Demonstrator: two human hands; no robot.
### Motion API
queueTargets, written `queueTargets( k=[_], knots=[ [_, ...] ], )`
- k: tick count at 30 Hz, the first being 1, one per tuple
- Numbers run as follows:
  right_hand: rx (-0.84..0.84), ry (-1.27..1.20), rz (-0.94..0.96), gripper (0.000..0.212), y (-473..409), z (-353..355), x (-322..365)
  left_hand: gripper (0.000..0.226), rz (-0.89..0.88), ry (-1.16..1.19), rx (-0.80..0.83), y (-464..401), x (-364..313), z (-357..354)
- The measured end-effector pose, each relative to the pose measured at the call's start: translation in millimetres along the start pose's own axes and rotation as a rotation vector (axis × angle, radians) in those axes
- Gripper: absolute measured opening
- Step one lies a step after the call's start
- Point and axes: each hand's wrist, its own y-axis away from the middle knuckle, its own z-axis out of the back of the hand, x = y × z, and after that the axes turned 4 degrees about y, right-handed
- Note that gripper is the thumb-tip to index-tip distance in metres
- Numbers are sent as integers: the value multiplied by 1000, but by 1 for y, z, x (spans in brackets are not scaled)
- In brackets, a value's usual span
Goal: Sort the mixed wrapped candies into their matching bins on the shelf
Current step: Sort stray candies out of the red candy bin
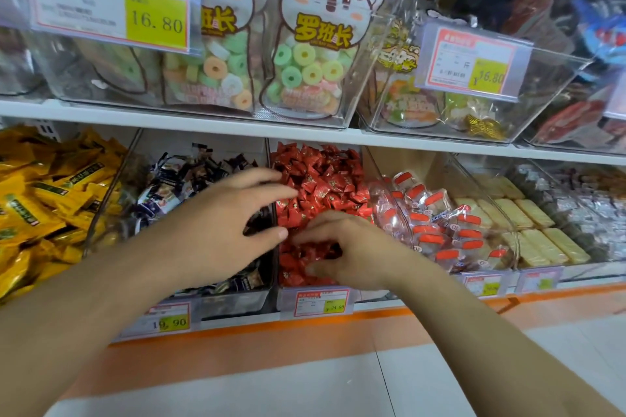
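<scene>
candies are seen heaped in clear bins along the lower shelf (305,140), told here from left to right. at the far left a heap of yellow packets (44,200) is found. next to it the dark candies (189,176) fill a bin whose front is partly covered by the left hand (233,213). that hand is held flat and spread over the divider between the dark bin and the red one, fingers straight and pointing right, fingertips reaching over the red candies (321,176); nothing is seen gripped in it.

the red bin is where the work is judged to be centred. the right hand (342,247) is lowered into its front part, fingers curled down among the wrappers; a red piece seems to be pinched under the fingers, but this cannot be told for sure, as the hand is blurred and the fingertips are buried. any stray piece being sought lies directly under and just ahead of the right hand, so that hand is judged the nearer one for a pick, while the left hand is better placed for a drop into the dark bin at its palm.

further right, clear packets with orange labels (437,213) are stacked, then pale biscuit bars (528,223), then silvery sweets (589,210) at the edge.
</scene>
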Motion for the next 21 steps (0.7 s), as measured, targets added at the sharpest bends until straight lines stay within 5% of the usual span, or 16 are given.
queueTargets(
  k=[8, 18, 21],
  knots=[
    [-131, 221, -159, 30, -1, 6, -23, 43, -6, -77, 161, -11, 5, -13],
    [-231, 111, -296, 49, 14, 33, -11, 39, -3, -92, 149, -12, 6, -16],
    [-139, 89, -362, 44, 14, 13, 1, 39, -5, -92, 144, -12, 6, -18]
  ],
)
